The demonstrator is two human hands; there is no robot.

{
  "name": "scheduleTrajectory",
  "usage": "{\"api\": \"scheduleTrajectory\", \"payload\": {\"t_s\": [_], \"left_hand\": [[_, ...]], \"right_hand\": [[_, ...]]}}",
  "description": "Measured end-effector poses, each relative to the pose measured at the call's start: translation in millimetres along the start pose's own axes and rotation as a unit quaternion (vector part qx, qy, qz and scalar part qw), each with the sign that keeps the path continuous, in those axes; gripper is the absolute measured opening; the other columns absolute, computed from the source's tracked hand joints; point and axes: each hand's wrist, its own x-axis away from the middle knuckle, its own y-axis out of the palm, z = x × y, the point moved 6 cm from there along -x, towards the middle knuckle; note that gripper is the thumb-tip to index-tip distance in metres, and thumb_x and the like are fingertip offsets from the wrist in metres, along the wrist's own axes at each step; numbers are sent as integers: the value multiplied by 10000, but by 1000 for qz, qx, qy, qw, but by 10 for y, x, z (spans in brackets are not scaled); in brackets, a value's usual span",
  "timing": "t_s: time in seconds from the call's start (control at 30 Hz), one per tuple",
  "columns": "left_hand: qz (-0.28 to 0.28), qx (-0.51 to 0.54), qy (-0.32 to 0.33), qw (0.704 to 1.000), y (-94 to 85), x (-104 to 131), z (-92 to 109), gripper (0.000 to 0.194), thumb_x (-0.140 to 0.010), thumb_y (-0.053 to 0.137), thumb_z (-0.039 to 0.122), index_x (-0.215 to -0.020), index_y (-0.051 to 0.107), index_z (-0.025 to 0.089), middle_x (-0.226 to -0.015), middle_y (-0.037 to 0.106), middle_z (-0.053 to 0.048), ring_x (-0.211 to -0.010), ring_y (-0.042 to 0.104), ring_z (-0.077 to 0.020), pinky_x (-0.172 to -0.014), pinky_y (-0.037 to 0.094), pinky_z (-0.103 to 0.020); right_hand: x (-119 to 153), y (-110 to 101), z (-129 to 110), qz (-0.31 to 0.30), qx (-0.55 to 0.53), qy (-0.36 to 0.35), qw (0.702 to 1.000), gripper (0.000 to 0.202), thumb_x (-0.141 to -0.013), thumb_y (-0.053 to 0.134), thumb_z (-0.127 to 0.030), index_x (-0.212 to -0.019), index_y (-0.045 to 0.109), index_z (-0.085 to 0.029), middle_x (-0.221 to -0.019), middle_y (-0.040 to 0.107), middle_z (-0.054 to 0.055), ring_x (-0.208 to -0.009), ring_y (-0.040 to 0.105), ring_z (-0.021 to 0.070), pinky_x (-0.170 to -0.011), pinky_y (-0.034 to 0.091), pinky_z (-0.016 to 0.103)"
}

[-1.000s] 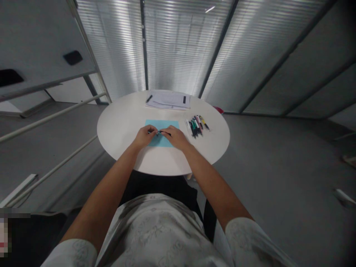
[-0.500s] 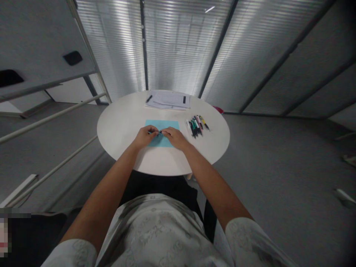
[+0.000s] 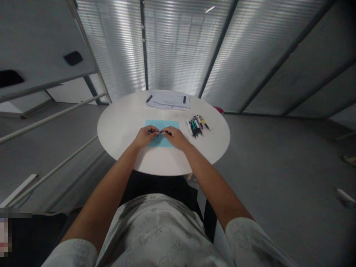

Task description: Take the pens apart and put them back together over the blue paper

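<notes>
Hands pinching dark item over blue sheet

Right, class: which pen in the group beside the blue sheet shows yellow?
The rightmost pen, on the side away from the blue sheet; no other in that group shows yellow.

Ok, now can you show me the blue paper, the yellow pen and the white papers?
Blue paper (image 3: 162, 124): head view, the bare part just beyond the hands.
Yellow pen (image 3: 203, 120): head view, its yellow barrel.
White papers (image 3: 170, 100): head view, middle of the top sheets.
</notes>
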Motion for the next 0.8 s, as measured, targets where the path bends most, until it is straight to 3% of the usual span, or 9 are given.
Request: {"api": "scheduleTrajectory", "payload": {"t_s": [0.23, 0.47, 0.6, 0.8], "left_hand": [[21, -25, 7, 999, -27, -11, -39, 298, -722, 655, 340, -967, 661, 171, -851, 690, -49, -781, 631, -168, -714, 504, -295], [56, -186, 29, 981, -34, -4, -53, 344, -655, 603, 169, -973, 731, 197, -958, 676, -103, -892, 595, -256, -891, 462, -451], [42, -241, 30, 969, 25, 18, -39, 232, -670, 640, 220, -865, 764, 243, -898, 673, -102, -931, 583, -312, -887, 441, -499], [38, -244, 37, 968, 34, 18, -38, 158, -741, 656, 353, -816, 749, 250, -885, 674, -99, -908, 583, -288, -869, 440, -462]], "right_hand": [[0, -21, -12, 14, 10, 8, 1000, 163, -916, 577, -263, -1012, 697, -209, -935, 647, 40, -890, 586, 155, -825, 442, 292], [5, -65, 32, 29, 42, 28, 998, 156, -914, 577, -268, -993, 698, -207, -945, 649, 50, -898, 588, 165, -821, 447, 298], [10, -66, 44, 30, 48, 30, 998, 148, -911, 576, -266, -978, 698, -213, -956, 651, 49, -919, 590, 169, -834, 448, 306], [18, -57, 55, 29, 53, 38, 997, 145, -905, 584, -268, -967, 700, -208, -940, 650, 46, -903, 591, 165, -821, 447, 301]]}}
